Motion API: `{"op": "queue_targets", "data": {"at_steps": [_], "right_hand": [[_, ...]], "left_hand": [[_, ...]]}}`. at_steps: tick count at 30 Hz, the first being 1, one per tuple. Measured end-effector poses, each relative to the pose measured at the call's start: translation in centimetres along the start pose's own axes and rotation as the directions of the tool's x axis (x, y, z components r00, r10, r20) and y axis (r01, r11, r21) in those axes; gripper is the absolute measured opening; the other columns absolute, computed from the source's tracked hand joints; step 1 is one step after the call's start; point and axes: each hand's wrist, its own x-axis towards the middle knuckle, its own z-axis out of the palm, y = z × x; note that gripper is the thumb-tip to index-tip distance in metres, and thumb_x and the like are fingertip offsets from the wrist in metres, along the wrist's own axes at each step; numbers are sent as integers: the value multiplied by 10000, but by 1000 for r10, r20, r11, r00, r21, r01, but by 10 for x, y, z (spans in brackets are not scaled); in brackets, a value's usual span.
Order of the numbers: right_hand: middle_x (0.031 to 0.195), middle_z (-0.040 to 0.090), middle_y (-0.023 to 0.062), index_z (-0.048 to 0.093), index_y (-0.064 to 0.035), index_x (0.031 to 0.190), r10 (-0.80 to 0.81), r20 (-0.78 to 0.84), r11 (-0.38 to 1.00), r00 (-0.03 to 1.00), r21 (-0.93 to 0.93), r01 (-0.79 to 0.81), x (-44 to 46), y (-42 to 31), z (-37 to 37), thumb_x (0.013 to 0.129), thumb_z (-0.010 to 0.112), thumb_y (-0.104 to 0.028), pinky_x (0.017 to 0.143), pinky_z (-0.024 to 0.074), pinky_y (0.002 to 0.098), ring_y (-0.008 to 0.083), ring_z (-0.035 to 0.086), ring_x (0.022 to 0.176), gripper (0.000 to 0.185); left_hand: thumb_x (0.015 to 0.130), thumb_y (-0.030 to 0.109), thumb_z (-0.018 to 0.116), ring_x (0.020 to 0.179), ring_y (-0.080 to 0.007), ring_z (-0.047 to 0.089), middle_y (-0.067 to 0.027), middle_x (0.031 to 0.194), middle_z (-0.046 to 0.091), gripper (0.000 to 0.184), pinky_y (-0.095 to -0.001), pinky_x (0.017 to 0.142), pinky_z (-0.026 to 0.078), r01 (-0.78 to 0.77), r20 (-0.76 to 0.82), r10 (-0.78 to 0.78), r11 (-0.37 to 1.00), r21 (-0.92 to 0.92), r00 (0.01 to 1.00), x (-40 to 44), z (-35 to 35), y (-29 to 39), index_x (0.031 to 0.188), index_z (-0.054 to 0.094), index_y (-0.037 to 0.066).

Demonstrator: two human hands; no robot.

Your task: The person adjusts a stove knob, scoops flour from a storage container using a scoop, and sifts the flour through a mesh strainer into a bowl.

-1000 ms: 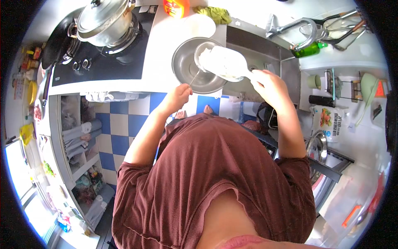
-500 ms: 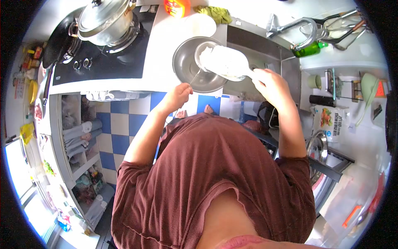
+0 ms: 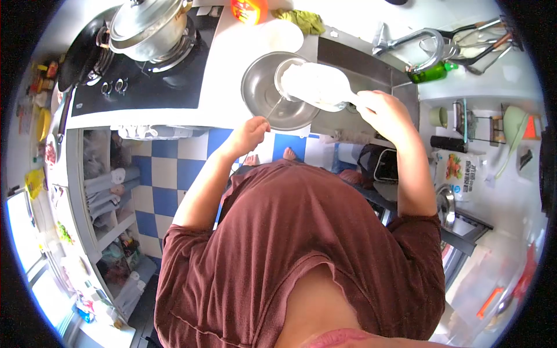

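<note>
My left hand (image 3: 250,136) is closed on the thin handle of a round metal strainer or cup (image 3: 283,76), whose type I cannot make out. It is over a large steel bowl (image 3: 253,87) at the counter's edge beside the sink. My right hand (image 3: 384,111) grips the handle of a white, glare-washed container (image 3: 322,86), tilted left with its mouth over the round utensil. White material shows at the mouth; its detail is lost in the bright light.
Left of the bowl is a black hob (image 3: 156,93) with a lidded pot (image 3: 148,35) and a dark pan (image 3: 78,66). The sink (image 3: 371,75) and faucet (image 3: 426,43) are on the right. A green cloth (image 3: 301,20) and green bottle (image 3: 430,73) stand behind.
My right hand and the white container have shifted slightly right, and my right forearm has swung outward. My left hand and the bowl stay almost in place.
</note>
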Motion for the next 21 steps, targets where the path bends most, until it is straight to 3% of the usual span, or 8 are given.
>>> {"op": "queue_targets", "data": {"at_steps": [10, 21], "right_hand": [[860, 630, 122, 613, -120, 887, 5, -54, 1000, 999, -30, -7, -2, -5, 3, 861, 546, -247, 701, 490, 462, 351, 626, 826, 146], [851, 626, 129, 608, -110, 871, 10, -54, 1000, 998, -21, -11, -2, -8, -1, 861, 551, -247, 695, 486, 473, 356, 628, 826, 149]], "left_hand": [[984, 255, 429, 498, -59, 383, 52, 580, 398, 232, -233, 452, 350, -30, -7, 30, 999, -22, 1000, 4, 4, -3, 917, 559, 75], [987, 263, 420, 492, -58, 399, 47, 578, 415, 251, -234, 441, 354, -44, -21, 43, 999, -14, 999, 5, 1, 0, 909, 563, 72]]}}
